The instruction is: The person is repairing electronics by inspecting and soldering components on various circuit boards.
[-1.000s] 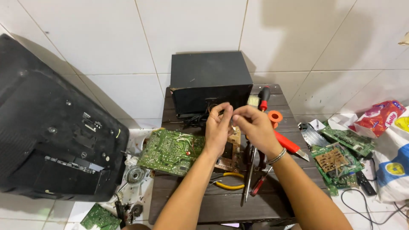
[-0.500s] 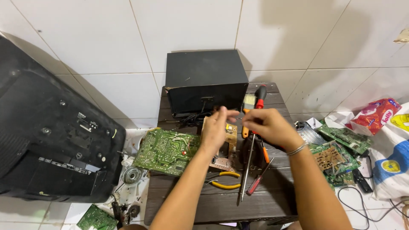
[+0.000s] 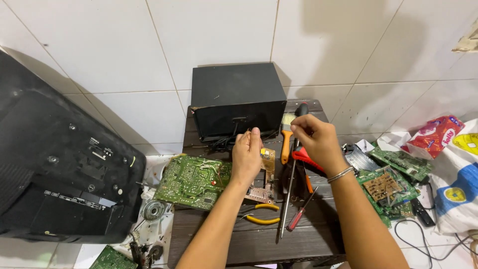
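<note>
Red snack packet lies crumpled far right of the right hand, whose fingers pinch a long screwdriver upright. Left hand grips a brown circuit board; behind, a black box.

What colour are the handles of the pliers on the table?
Yellow. The pliers lie on the wooden table, seen in the head view.

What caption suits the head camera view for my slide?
Left hand steadies a small tan circuit board while the right hand grips a long screwdriver over a dark wooden table.
</note>
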